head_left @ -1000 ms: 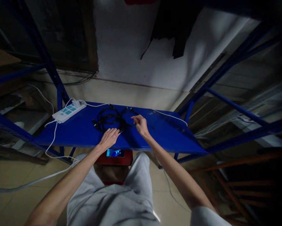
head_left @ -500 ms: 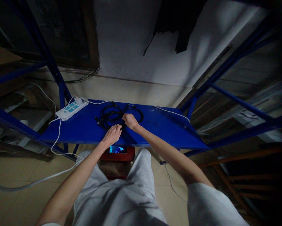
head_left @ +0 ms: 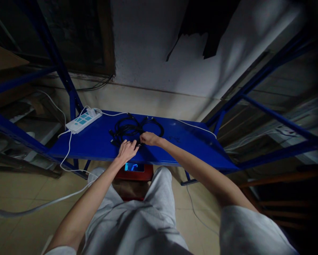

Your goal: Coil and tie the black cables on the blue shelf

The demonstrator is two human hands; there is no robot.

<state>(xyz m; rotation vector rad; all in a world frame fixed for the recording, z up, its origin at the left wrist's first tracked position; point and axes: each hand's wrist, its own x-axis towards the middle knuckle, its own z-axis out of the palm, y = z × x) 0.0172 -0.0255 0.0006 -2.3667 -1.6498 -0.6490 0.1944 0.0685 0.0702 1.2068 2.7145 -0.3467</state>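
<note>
Coiled black cables (head_left: 127, 128) with plugs at their ends lie in loose loops on a blue shelf board (head_left: 175, 148). At the near side of the coils, my left hand (head_left: 127, 150) is closed, its fingertips pinching a piece of black cable. Right beside it, my right hand (head_left: 149, 138) is curled in a fist-like grip on the same dark cable. Most of the gripped length is hidden by the fingers. The two hands almost touch over the board's front half.
A white power strip (head_left: 83, 120) with blue sockets rests at the board's left end, its white cord hanging to the floor. Blue rack posts (head_left: 71, 94) rise at both sides. Below the front edge, a lit phone (head_left: 134, 167) lies on a red stool (head_left: 148, 172).
My right hand has come slightly down and closer to my left hand, turning flatter. The view has shifted a little. The coils stay where they were on the board.
</note>
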